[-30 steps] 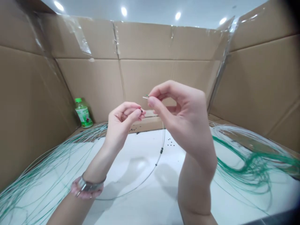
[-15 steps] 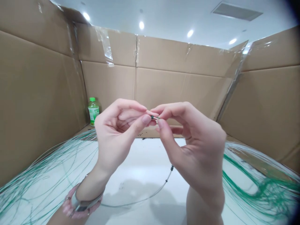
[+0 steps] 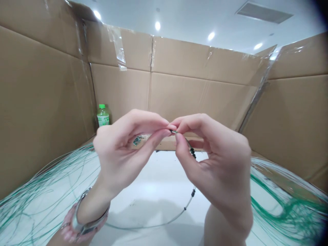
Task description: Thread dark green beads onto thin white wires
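Observation:
Both hands meet in the middle of the head view, above the white table. My left hand (image 3: 120, 157) is closed in a pinch around a tiny dark ring-like piece (image 3: 172, 131), mostly hidden by the fingertips. My right hand (image 3: 217, 164) pinches the green-and-white end of a thin wire (image 3: 176, 218), its tip at the dark piece; I cannot tell whether it passes through. Several small black rings (image 3: 193, 153) sit along the wire behind my right thumb, and others lower down. The wire curves below my hands towards my left wrist.
Bundles of green and white wires (image 3: 48, 184) spread at the left, with more green wires (image 3: 289, 208) at the right. Cardboard walls (image 3: 200, 99) enclose the white table (image 3: 153, 181). A green-capped bottle (image 3: 103, 118) stands in the back left corner. Small green-and-dark pieces (image 3: 137, 140) lie behind my left hand.
My fingertips have come closer together, and the dark piece is now more covered by my left fingers. More black rings on the wire show beside my right thumb. The view has shifted slightly.

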`<state>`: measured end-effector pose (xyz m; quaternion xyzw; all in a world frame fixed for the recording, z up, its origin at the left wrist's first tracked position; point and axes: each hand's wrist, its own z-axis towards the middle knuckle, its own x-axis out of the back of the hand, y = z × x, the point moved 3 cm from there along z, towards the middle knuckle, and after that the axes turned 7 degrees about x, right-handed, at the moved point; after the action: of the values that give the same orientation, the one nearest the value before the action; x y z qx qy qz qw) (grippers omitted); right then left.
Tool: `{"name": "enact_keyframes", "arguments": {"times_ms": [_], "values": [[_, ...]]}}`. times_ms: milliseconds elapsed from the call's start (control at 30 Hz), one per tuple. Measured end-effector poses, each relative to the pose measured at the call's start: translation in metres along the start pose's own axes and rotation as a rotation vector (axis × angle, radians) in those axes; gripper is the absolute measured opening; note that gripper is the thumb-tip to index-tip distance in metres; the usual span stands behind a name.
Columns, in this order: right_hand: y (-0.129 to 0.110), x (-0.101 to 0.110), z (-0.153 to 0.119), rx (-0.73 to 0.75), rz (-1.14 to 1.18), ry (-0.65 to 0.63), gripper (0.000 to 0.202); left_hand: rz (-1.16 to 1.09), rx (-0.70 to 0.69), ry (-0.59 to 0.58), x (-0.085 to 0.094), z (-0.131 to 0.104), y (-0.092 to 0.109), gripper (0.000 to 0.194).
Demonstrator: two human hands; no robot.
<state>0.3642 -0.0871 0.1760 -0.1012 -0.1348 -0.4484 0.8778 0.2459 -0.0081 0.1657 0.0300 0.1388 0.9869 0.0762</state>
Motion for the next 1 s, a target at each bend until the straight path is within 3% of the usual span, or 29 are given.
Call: {"name": "enact_keyframes", "arguments": {"times_ms": [100, 233, 400, 500, 667, 800, 1000], "values": [[0.000, 0.000, 0.000, 0.019, -0.062, -0.063, 0.009, 0.153, -0.141, -0.036, 0.004, 0.001, 0.006, 0.033], [0.000, 0.000, 0.001, 0.031, -0.115, -0.102, 0.011, 0.344, -0.210, -0.075, 0.008, 0.003, 0.011, 0.019], [0.001, -0.002, 0.000, 0.022, -0.090, -0.105, 0.010, 0.377, -0.289, -0.151, 0.011, 0.005, 0.013, 0.016], [0.001, -0.004, 0.000, 0.027, -0.057, -0.096, 0.010, 0.284, -0.236, -0.132, 0.012, 0.005, 0.009, 0.019], [0.006, -0.009, 0.002, -0.021, 0.108, 0.035, 0.006, 0.038, -0.013, -0.036, 0.010, 0.008, -0.002, 0.021], [0.010, -0.016, 0.003, -0.041, 0.207, 0.144, 0.009, 0.000, 0.023, -0.003, 0.007, 0.010, -0.006, 0.014], [0.010, -0.019, 0.004, -0.021, 0.256, 0.235, 0.013, -0.175, 0.095, -0.061, 0.002, 0.010, -0.010, 0.017]]}}
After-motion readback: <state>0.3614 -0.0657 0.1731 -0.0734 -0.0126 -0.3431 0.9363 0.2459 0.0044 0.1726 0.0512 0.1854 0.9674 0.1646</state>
